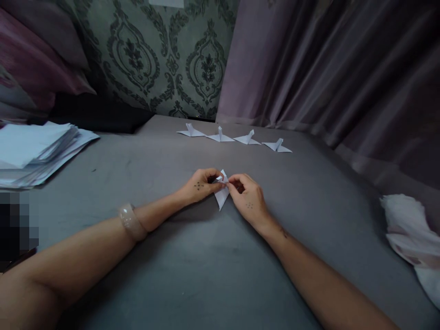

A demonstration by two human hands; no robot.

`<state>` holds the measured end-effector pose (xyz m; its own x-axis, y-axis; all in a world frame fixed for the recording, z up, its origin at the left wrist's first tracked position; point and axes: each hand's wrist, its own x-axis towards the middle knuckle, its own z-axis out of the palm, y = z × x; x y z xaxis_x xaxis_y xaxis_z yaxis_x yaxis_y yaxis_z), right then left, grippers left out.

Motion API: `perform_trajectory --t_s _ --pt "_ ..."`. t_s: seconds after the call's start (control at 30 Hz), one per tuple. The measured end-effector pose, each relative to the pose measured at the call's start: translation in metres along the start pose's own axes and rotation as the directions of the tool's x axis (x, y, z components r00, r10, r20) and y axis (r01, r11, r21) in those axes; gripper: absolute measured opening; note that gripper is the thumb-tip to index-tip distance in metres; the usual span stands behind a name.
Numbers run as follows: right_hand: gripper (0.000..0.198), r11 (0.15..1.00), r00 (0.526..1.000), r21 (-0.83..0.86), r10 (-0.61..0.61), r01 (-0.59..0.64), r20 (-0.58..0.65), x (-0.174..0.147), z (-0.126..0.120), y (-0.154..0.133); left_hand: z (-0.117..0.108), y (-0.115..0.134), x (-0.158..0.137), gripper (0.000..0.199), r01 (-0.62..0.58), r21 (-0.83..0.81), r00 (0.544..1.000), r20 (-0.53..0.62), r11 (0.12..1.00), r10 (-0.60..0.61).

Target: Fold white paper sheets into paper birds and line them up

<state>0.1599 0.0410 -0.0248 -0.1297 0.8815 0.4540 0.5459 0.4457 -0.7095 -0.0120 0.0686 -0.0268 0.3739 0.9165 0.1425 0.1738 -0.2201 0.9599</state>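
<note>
Folded paper [221, 199] is pinched by fingers [213, 173] of left hand [201, 186] and right hand [250, 196].

dim light; soft shadows; edges stretched

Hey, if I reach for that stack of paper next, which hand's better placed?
Probably your left hand: the flat stack of white paper sheets lies nearer it than your right hand. Both are on the folded white paper piece, though.
</note>
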Motion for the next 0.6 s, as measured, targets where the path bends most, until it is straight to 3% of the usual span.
perform_trajectory --t_s 0.3,0.47,0.6 --pt "0.010 0.997 0.995 -0.022 0.071 -0.070 0.066 0.000 0.002 -0.007 0.001 -0.004 0.002 0.019 -0.057 0.022 0.998 -0.010 0.998 0.057" --pt "0.031 0.982 0.980 -0.074 0.181 -0.175 0.085 0.007 -0.003 -0.019 0.002 0.000 0.000 0.017 -0.092 0.148 0.995 -0.015 0.985 0.095" --pt "0.029 0.963 0.958 -0.091 0.263 -0.254 0.110 0.012 -0.008 -0.018 0.003 0.001 -0.001 0.018 -0.105 0.187 0.994 -0.002 0.977 0.107"
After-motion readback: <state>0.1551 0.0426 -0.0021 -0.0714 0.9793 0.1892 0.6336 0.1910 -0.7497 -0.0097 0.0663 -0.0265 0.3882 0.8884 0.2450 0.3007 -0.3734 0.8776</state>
